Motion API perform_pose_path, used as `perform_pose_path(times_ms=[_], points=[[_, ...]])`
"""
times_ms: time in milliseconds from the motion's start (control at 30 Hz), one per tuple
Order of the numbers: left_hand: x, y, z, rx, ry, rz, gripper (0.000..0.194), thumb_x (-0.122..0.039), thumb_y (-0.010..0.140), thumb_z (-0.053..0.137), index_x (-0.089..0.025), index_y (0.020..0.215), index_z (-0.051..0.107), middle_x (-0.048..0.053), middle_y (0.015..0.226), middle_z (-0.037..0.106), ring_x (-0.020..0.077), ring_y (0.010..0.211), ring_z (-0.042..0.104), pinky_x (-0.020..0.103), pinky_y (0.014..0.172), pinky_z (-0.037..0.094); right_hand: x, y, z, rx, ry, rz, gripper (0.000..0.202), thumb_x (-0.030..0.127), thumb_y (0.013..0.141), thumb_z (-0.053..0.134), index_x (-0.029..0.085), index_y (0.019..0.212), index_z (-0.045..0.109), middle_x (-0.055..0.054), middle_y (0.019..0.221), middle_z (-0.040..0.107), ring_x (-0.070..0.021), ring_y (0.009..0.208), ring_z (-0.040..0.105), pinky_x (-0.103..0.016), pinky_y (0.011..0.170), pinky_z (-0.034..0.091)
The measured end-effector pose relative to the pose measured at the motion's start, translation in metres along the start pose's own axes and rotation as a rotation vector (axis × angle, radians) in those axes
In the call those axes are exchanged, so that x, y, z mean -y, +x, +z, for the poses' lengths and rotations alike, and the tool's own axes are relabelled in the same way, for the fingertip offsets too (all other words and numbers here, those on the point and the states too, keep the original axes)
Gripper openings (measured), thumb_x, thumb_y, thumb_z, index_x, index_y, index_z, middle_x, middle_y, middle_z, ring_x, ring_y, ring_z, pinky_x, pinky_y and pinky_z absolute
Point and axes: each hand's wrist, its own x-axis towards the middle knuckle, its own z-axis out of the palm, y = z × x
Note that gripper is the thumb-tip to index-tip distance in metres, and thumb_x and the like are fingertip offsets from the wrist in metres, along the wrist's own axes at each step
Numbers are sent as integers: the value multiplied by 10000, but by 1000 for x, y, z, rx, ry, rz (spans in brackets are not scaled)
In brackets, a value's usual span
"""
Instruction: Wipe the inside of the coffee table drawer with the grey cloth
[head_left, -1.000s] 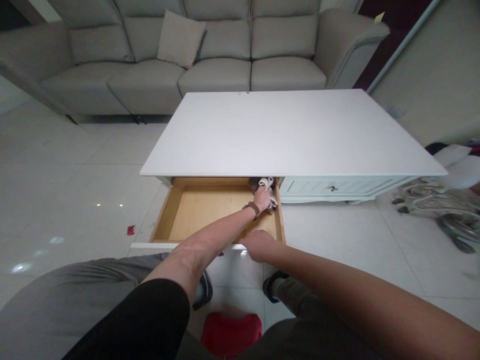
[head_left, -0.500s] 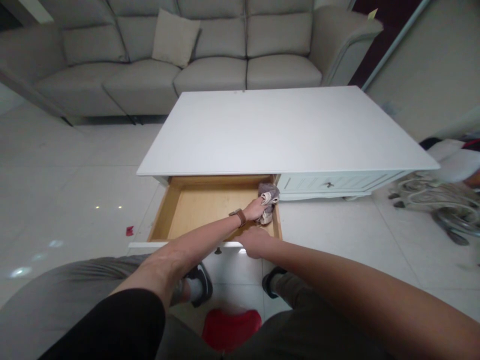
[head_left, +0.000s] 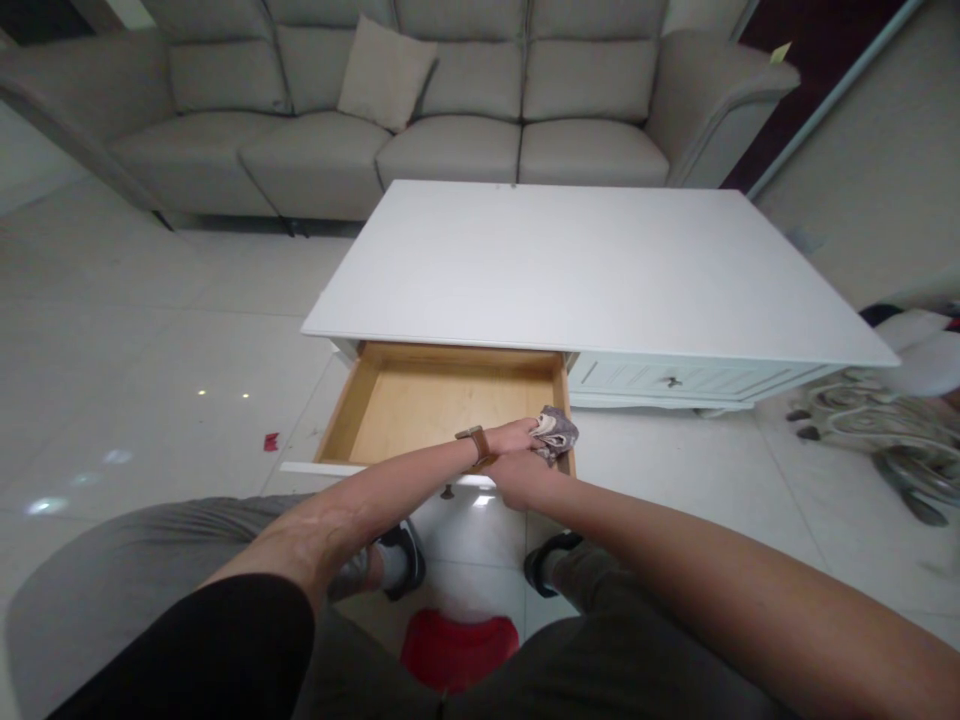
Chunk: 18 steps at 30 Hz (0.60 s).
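Note:
An open wooden drawer (head_left: pixel 420 400) sticks out from the white coffee table (head_left: pixel 600 270). Bunched in my left hand (head_left: pixel 513 437) is a grey-and-cream patterned cloth (head_left: pixel 556 436), pressed against the drawer's right side near the front corner. A brown-strapped watch is on that wrist. My right hand (head_left: pixel 519 480) grips the drawer's front panel, just below the left hand, its fingers partly hidden behind the left wrist. A small dark knob (head_left: pixel 448 492) shows on the front panel.
Beyond the table stands a grey sofa (head_left: pixel 457 150) with a beige cushion (head_left: pixel 386 75). A closed drawer (head_left: pixel 671 380) is at the right. Below me is a red seat (head_left: pixel 459 650). A red scrap (head_left: pixel 271 441) lies on the tiles, and piled items (head_left: pixel 892 430) are at far right.
My left hand has drawn the cloth along the drawer's right side toward the front corner. The right hand stays on the front panel. The whole view has shifted slightly.

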Motion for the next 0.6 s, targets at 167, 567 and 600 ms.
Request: perform_pose_path(times_ms=[167,567,600], points=[[-16,-12,-48,-263,-196,42,287,-238,812,703,-129,1076,688,104,961,761,240,915,705,403,914,548,-2,-7,-6,31,-27,-27,395,162,863,601,189,1252,666,-162,1180,720,-298,1069,695,-397,856,569],[13,-81,-143,-262,901,-125,714,-121,799,589,-262,1490,473,117,1579,424,319,1426,427,449,1144,353,-5,-8,-4,27,-5,-28,409,187,851,610,216,1255,666,-151,1162,723,-286,1068,693,-388,841,566],[22,-80,-139,-203,964,-137,786,-113,790,581,-249,1541,392,124,1627,332,320,1485,324,486,1171,306,-5,-8,-3,18,-6,-30,397,187,856,605,211,1246,670,-154,1161,722,-285,1066,693,-386,840,565]])
